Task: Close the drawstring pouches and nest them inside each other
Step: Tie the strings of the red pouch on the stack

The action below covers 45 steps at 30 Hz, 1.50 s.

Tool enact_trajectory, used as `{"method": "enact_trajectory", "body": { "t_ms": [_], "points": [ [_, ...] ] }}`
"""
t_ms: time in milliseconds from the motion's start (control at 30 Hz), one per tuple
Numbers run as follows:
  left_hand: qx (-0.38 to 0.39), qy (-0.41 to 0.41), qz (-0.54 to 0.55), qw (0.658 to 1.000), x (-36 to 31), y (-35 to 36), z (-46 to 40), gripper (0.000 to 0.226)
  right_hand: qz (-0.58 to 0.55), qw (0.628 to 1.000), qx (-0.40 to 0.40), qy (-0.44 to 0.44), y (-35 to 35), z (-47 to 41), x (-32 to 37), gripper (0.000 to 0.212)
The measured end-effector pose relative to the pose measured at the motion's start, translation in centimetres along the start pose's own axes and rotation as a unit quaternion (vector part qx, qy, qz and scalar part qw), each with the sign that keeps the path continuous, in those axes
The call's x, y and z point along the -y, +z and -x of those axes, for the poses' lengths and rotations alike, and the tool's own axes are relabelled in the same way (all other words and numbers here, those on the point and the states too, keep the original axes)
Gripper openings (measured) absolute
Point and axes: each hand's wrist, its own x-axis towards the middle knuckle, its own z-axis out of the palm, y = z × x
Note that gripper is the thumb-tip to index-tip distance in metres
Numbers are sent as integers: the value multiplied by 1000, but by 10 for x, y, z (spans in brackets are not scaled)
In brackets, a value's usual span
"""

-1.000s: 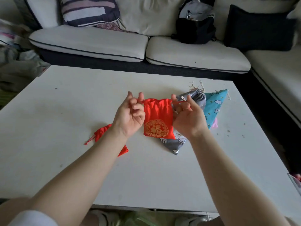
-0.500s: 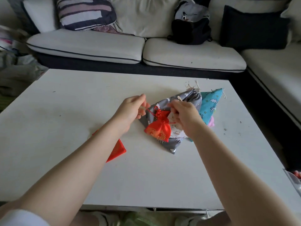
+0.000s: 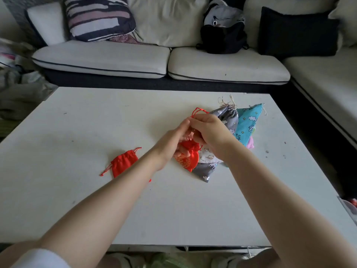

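Note:
A red pouch with a gold emblem (image 3: 188, 158) hangs bunched at its neck between my two hands above the table. My left hand (image 3: 172, 141) and my right hand (image 3: 207, 130) meet over it and pinch its red drawstring (image 3: 197, 111), which loops up past the fingers. Under them lies a grey cloud-print pouch (image 3: 225, 120), with a white cat-print pouch (image 3: 209, 156) on it and a blue cloud-print pouch (image 3: 248, 122) to its right. A pink pouch (image 3: 250, 143) peeks out beneath. A small red pouch (image 3: 124, 163), drawn shut, lies to the left.
The white table (image 3: 77, 132) reaches to a sofa (image 3: 135, 60) at the far side, with cushions and a black bag (image 3: 224, 35) on it. Heaped cloth lies off the table's left edge.
The flat open red pouch has been cinched shut by pulling its strings apart. Both hands have since come together over its neck, holding the drawstring.

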Motion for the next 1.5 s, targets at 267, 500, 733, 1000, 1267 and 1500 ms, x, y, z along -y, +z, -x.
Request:
{"method": "enact_trajectory", "body": {
  "t_ms": [267, 500, 733, 1000, 1267, 1500],
  "points": [
    [28, 27, 33, 999, 7, -1, -3, 19, 34, 998, -49, 35, -17, -4, -2, 26],
    [-27, -39, 243, 969, 11, -4, -4, 29, -125, 978, -120, 114, -30, -10, -24, 13],
    [27, -81, 405, 910, 18, -3, 0, 27, -293, 927, -133, 195, -25, -14, -35, 31],
    [81, -71, 198, 974, 20, 5, 6, 26, -9, 995, -84, 44, -14, -9, -10, 42],
    [82, -35, 3, 996, 15, 6, 7, 21, 314, 943, 45, -106, -4, -10, 3, 37],
    [71, -16, -43, 996, 20, 2, 9, 28, 331, 929, 127, -102, 6, -6, -4, 37]
  ]
}}
